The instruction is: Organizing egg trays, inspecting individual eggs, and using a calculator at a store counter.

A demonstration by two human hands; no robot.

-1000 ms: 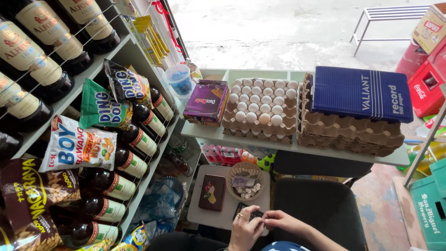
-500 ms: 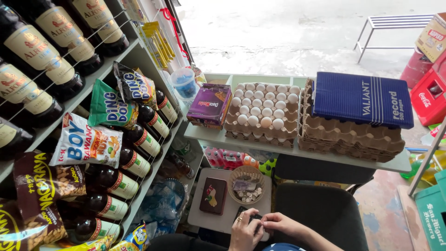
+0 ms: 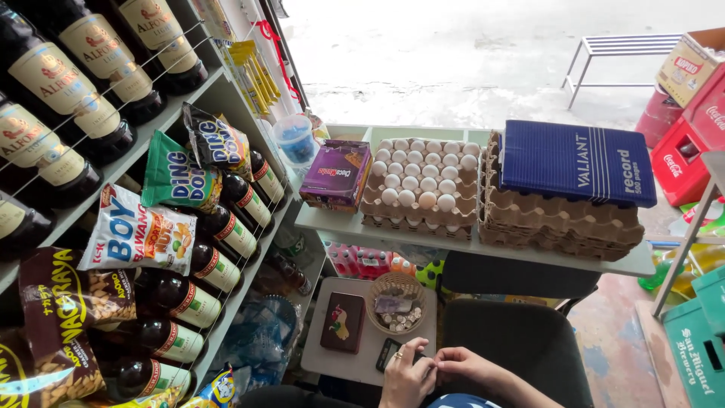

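Observation:
My left hand (image 3: 406, 378) and my right hand (image 3: 470, 366) meet at the bottom edge of the head view, fingertips touching each other. They hover over the near edge of a small white table (image 3: 355, 364), right beside a flat black device (image 3: 387, 352) that lies on it. Whether anything small is pinched between the fingers is hidden. Just beyond the hands stands a woven basket (image 3: 396, 304) with coins and a folded note. A dark red flat case (image 3: 343, 322) lies to its left.
A pale shelf (image 3: 468, 243) above carries a purple box (image 3: 337, 174), a tray of white eggs (image 3: 423, 181) and empty egg trays (image 3: 559, 221) under a blue ledger (image 3: 578, 162). Dark bottles (image 3: 226, 234) and snack packets (image 3: 140, 230) fill the left racks. A black chair (image 3: 521, 340) stands on the right.
The view has shifted slightly right and closer. Both hands stay together at the table's near edge, with the right hand now reaching further left towards the left hand.

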